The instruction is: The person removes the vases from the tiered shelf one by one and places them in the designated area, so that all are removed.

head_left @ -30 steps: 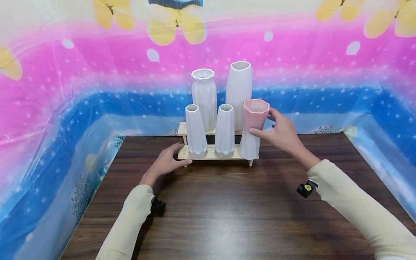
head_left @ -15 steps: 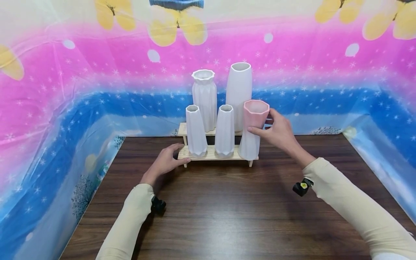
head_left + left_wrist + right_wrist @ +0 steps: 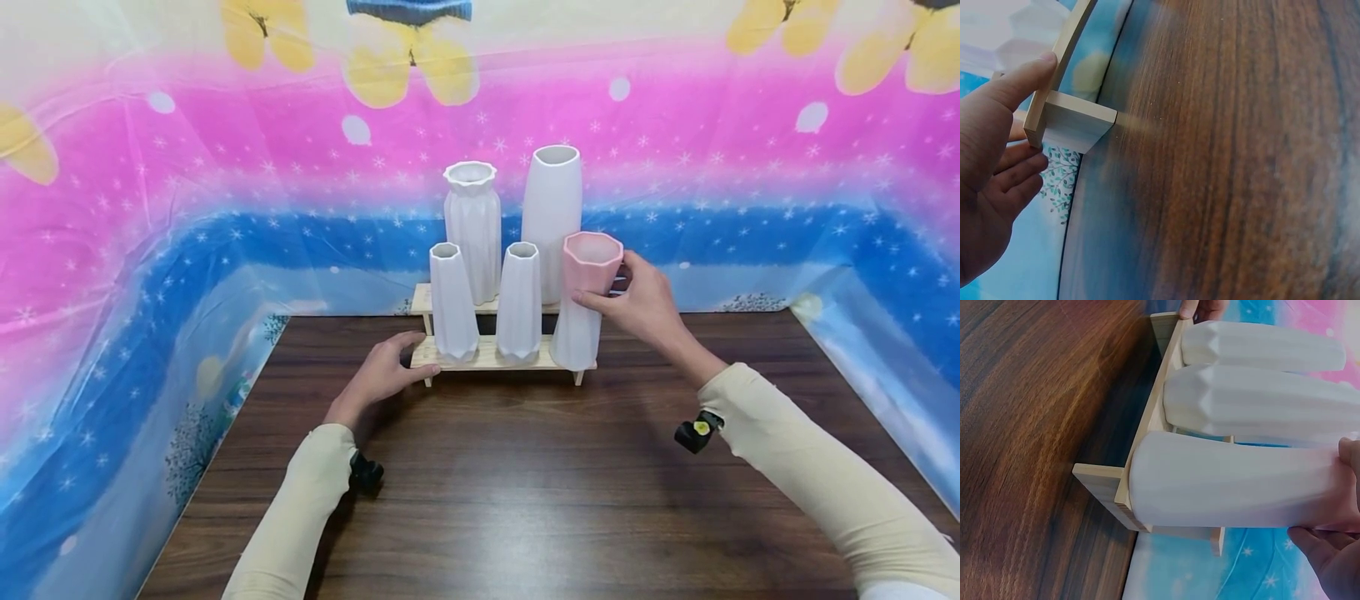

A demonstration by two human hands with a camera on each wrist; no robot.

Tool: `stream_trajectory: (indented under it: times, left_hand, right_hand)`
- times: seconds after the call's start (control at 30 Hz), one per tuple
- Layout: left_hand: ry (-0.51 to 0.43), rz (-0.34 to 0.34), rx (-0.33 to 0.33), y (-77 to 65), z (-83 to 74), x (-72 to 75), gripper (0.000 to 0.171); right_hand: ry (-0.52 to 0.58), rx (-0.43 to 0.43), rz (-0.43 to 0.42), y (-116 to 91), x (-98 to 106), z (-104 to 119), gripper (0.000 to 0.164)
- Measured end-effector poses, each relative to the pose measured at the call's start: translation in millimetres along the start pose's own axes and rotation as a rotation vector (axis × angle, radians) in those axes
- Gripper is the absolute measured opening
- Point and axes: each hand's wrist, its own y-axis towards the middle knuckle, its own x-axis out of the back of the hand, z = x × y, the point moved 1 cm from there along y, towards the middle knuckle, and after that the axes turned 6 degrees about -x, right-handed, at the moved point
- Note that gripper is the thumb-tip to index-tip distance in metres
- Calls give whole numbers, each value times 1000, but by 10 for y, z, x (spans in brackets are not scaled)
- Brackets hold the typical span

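The octagonal-mouthed vase (image 3: 582,325) is pink above, fading to white below. Plain white covers the ruffle-rimmed vase (image 3: 472,229), the tall smooth vase (image 3: 551,212) and the slim faceted vases (image 3: 453,308). The tiered stand (image 3: 487,352) is pale, straw-coloured wood; the tabletop (image 3: 517,483) is dark brown with streaky darker grain. Both sleeves (image 3: 810,467) are cream, the wrist cameras (image 3: 367,476) black, one with a yellow spot (image 3: 702,427). The backdrop cloth (image 3: 375,187) runs cream, magenta-pink and blue, with white snowflakes (image 3: 685,158), white ovals (image 3: 356,130) and yellow butterfly-like shapes (image 3: 375,75)

Studio-like corner with printed cloth (image 3: 645,117)
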Motion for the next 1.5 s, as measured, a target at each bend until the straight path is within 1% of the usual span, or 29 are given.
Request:
stream_trajectory:
  times: [0.1,0.23,0.53,0.77,1.0,1.13,1.33,1.5]
  left_hand:
    - [-6,3,-1,-4,-3,-3,81]
    - [-14,5,4,-2,0,-8,82]
    - [-12,-6,-3,1,18,-6,79]
    - [-19,-5,4,8,15,-5,79]
    - [-21,1,7,10,20,0,79]
    - [-26,3,6,13,17,-4,80]
    - [-17,8,13,17,28,-7,81]
    - [-20,10,14,17,19,0,83]
  right_hand:
    - [5,8,2,-18,6,-4,88]
    - [16,-4,3,-46,43,-2,87]
    - [7,-3,-22,-91,198,0,87]
    - [-27,-2,-56,-142,333,-37,86]
    - [-36,-6,-81,-176,472,-97,83]
    - [-49,-10,-109,-199,543,-155,83]
    - [-88,-23,-149,-223,628,-267,82]
    - [-95,-29,-178,-224,695,-366,81]
